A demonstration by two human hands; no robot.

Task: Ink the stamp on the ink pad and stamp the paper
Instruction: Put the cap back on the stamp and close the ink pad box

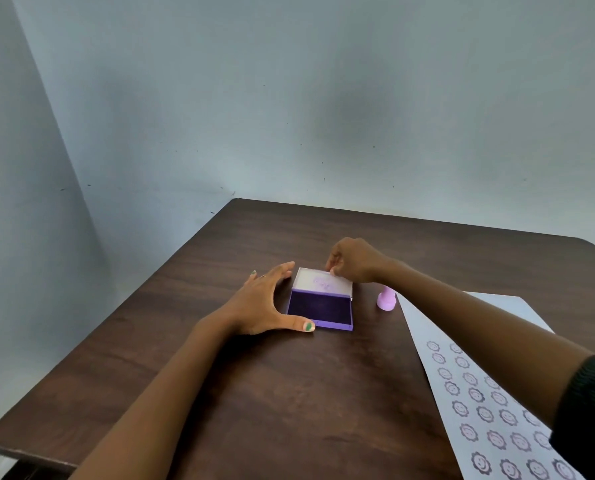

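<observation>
The small pink plastic stamp [386, 299] is standing untouched on the dark brown wooden surface [220, 375], between the purple rectangular ink pad case [320, 310] and the long white sheet of paper [490, 403] already being filled with rows of smiling-flower prints. The case's pale hinged lid [323, 280] is being pinched at its far edge by the right hand [355, 260], apparently so that the dark pad is being kept exposed for inking. The left hand [266, 306] is being held open, thumb and fingers spread beside the case's left edge, seemingly so that the case is being steadied; contact cannot be judged.
</observation>
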